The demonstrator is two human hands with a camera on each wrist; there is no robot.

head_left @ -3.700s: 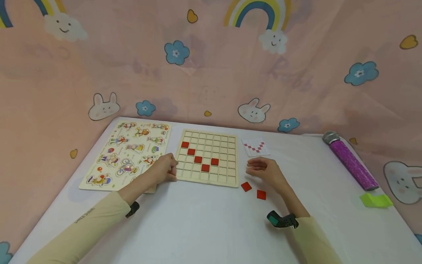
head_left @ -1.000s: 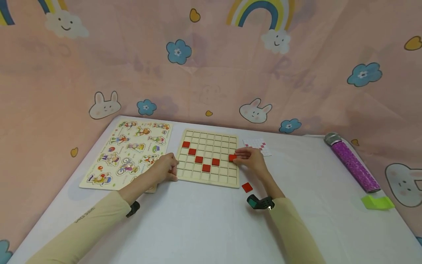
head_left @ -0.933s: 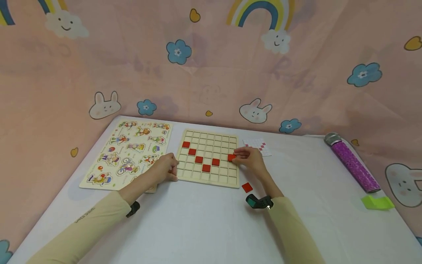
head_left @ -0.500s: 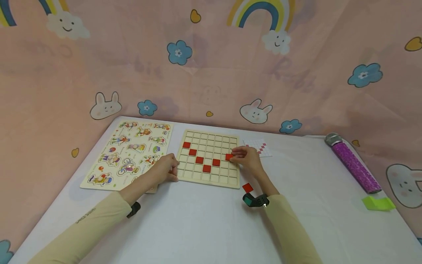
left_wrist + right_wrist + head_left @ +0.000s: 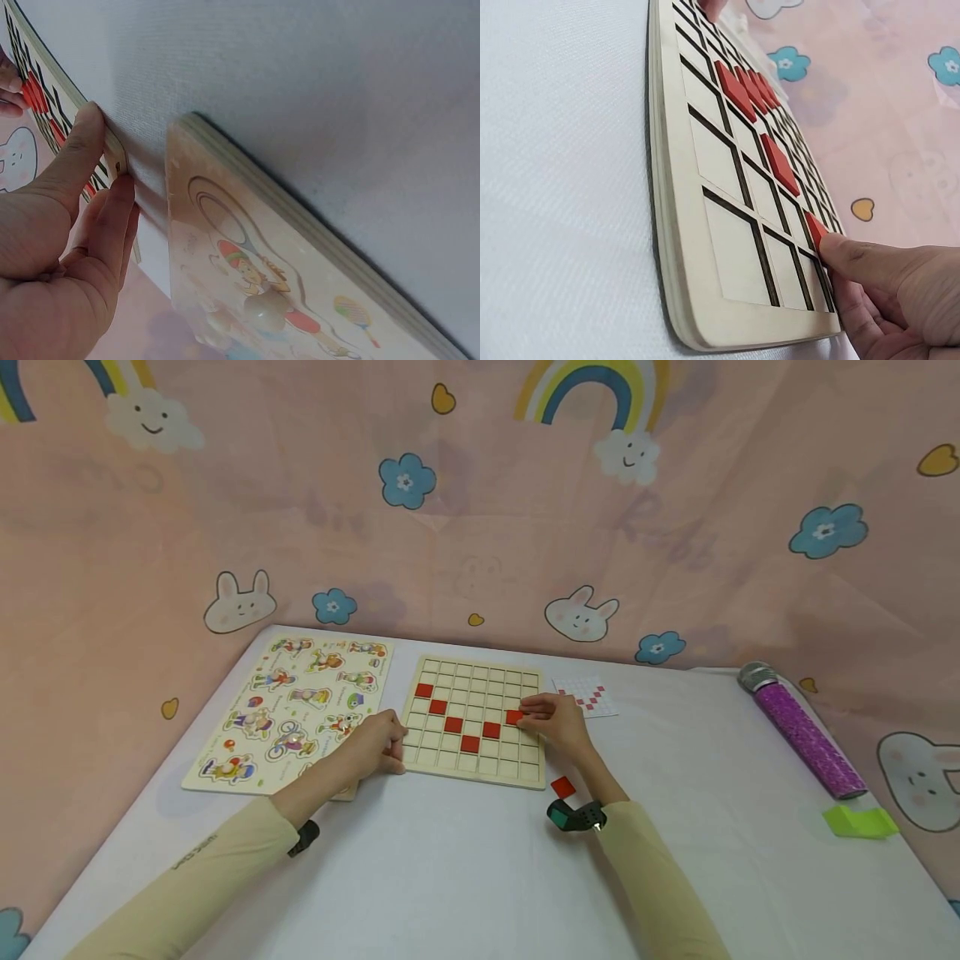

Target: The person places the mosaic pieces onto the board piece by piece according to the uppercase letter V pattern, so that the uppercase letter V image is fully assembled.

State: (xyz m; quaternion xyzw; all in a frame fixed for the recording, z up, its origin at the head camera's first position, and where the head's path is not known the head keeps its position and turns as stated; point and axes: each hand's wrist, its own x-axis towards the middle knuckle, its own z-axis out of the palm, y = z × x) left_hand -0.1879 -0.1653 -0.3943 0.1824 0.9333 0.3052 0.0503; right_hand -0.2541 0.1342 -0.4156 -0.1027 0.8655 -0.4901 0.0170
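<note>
A wooden grid board [image 5: 442,752] lies flat on the white table. My left hand [image 5: 372,743] pinches its left edge; the left wrist view shows the thumb on top and fingers against the side. Several red tiles sit in its squares, descending to a low tile [image 5: 469,744], with another tile [image 5: 491,730] up and right of it. My right hand [image 5: 558,724] pinches a red square tile [image 5: 513,717] over the board's right part; in the right wrist view the thumb covers part of that tile [image 5: 817,228]. One loose red tile [image 5: 563,787] lies off the board's front right corner.
A small pattern card [image 5: 592,695] with red squares lies behind my right hand. Left of the grid is a picture puzzle board [image 5: 300,693]. Farther right lie a purple glitter microphone [image 5: 806,735] and a bright green piece [image 5: 860,822]. A pink printed cloth [image 5: 480,527] stands behind.
My right hand has taken one of two loose tiles and brought it over the board's right side, then moved it a little left. My left hand keeps its place on the edge.
</note>
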